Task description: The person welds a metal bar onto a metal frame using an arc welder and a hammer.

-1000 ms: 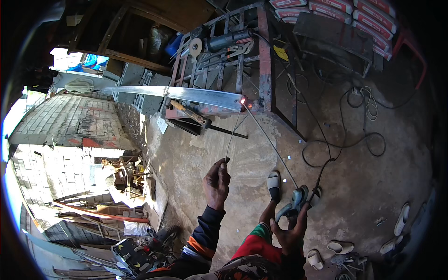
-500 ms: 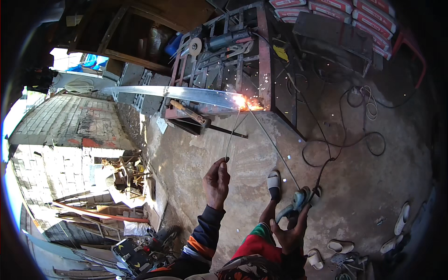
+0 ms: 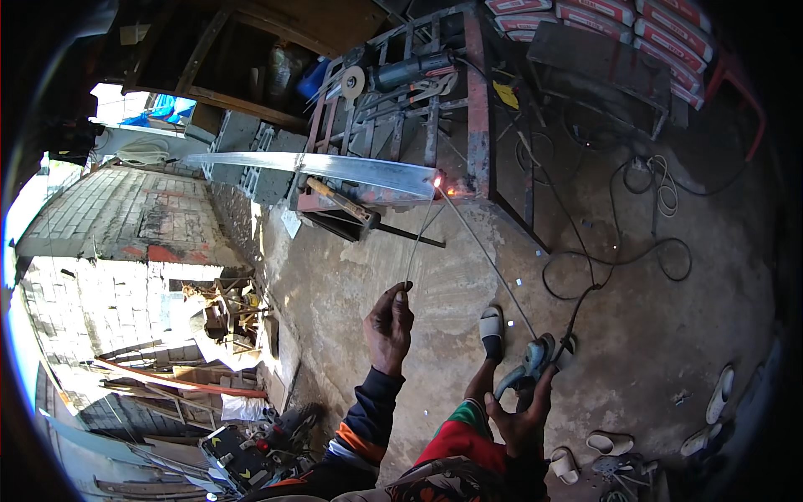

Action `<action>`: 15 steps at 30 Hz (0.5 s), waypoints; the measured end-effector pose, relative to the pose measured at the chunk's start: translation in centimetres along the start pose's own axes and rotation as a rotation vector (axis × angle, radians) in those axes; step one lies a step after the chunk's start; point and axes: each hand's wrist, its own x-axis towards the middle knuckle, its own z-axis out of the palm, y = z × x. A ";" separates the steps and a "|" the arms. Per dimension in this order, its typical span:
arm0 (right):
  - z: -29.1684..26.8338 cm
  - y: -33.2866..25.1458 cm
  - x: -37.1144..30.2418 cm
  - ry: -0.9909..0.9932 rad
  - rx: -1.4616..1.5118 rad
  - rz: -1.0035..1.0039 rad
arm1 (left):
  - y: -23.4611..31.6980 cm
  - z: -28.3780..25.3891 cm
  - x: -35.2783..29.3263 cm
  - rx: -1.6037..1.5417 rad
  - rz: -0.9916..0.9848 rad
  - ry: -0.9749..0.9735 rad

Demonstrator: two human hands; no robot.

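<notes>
Silver bar (image 3: pixel 360 171) lies across the red metal table (image 3: pixel 478 109), long axis L–R, R end glowing. R hand (image 3: pixel 523 422) grips welding clamp (image 3: pixel 530 361); its rod (image 3: pixel 489 263) slants up-L to the glow (image 3: pixel 437 182). L hand (image 3: pixel 388 330) pinches thin wire (image 3: pixel 417 238), pointing up nr same end. Hammer (image 3: pixel 339 197) just beside bar; grinder (image 3: pixel 410 74) farther back.

Metal bar (image 3: pixel 360 171) reads silver-grey; its right end glows orange-red (brightest spot nearly white). Long rod (image 3: pixel 488 264): dull grey. Rod holder (image 3: pixel 533 360) is blue-green, its cable (image 3: pixel 577 314) black. Metal frame (image 3: pixel 478 125) shows worn red paint patched with dark grey. Grinder (image 3: pixel 410 74): dark teal body, tan disc (image 3: pixel 353 82). Hammer handle (image 3: pixel 330 194): yellowish brown. Left sleeve (image 3: pixel 376 410) is navy, banded orange and white. Shorts (image 3: pixel 456 443): red with green. Stacked sacks (image 3: pixel 595 18) are red and white. Floor (image 3: pixel 401 268): mottled grey-brown.
</notes>
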 end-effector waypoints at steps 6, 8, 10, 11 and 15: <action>0.2 -0.1 0.1 0.017 -0.013 0.005 | 0.2 -0.3 0.0 -0.021 -0.033 -0.009; 0.3 -0.1 0.2 0.033 -0.006 -0.004 | 0.3 -0.2 0.0 -0.023 -0.034 -0.005; 0.2 0.0 0.0 0.027 0.000 0.032 | 0.2 0.0 0.0 -0.026 -0.035 -0.002; 0.2 0.0 -0.1 0.022 0.007 0.067 | 0.1 0.1 0.0 -0.029 -0.020 0.000; 0.1 -0.7 0.3 0.010 -0.127 0.014 | 0.1 0.4 0.1 -0.076 0.004 0.035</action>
